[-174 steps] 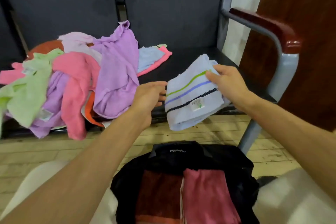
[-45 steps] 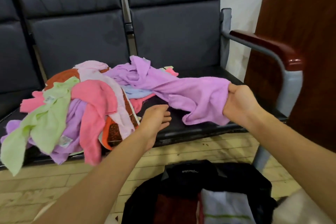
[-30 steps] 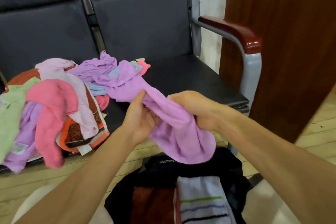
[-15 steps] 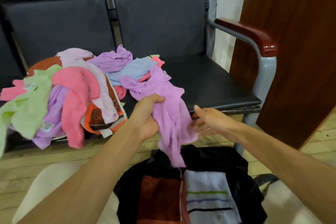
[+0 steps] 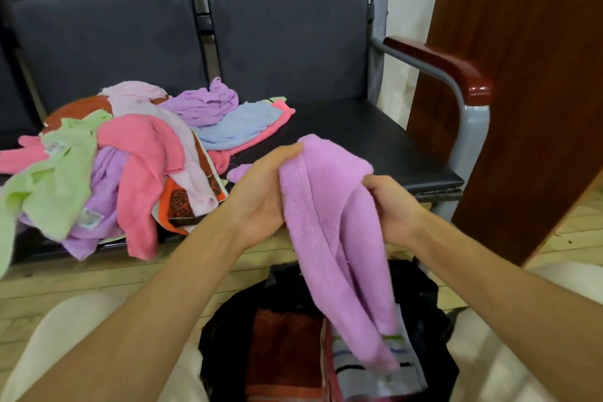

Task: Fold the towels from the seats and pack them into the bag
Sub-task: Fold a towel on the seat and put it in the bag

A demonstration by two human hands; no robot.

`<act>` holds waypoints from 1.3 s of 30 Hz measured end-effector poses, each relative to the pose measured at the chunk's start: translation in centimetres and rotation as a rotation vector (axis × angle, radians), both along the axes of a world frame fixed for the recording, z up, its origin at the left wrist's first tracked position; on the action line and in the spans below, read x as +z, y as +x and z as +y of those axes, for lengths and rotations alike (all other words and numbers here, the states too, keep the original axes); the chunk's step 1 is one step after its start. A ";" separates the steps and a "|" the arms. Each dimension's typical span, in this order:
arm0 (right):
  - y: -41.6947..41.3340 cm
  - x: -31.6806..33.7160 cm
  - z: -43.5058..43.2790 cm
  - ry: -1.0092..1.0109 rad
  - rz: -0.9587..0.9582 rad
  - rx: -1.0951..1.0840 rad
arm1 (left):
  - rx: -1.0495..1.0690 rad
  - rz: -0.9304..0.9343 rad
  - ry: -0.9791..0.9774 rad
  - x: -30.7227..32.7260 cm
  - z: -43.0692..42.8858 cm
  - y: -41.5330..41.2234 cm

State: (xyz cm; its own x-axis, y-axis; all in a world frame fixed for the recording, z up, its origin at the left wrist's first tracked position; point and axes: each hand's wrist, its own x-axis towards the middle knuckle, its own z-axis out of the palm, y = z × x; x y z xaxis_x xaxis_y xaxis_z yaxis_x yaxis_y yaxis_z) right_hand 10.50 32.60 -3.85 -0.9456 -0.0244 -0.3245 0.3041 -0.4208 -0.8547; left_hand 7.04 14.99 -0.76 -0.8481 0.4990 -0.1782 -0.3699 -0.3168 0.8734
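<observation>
Nothing here can be read: the small white tag [image 5: 54, 147] on the green towel [image 5: 55, 186] and the tag [image 5: 88, 216] on the purple towel [image 5: 104, 192] are too blurred to make out.

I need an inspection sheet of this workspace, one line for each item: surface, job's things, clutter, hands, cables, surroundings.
Surface: black seats, towel pile on the left one.
Job's things: lilac towel held unfolded above the open black bag; striped towel and rust-red towel folded inside.
Clutter: nothing seen.
Hands: left hand and right hand both grip the lilac towel.
Cables: nothing seen.
Surroundings: wooden armrest, brown wooden panel, plank floor.
</observation>
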 end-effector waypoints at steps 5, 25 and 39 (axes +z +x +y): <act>0.3 0.5 2.5 0.008 0.097 -0.178 | 0.075 0.011 -0.137 -1.5 -1.0 0.1; 2.0 -0.8 3.9 0.282 -0.135 -0.106 | 0.379 0.229 -0.641 -5.1 -2.1 -0.3; 0.5 -1.9 3.6 0.358 -0.123 -0.093 | 0.222 0.169 -0.736 -5.6 -5.8 -0.6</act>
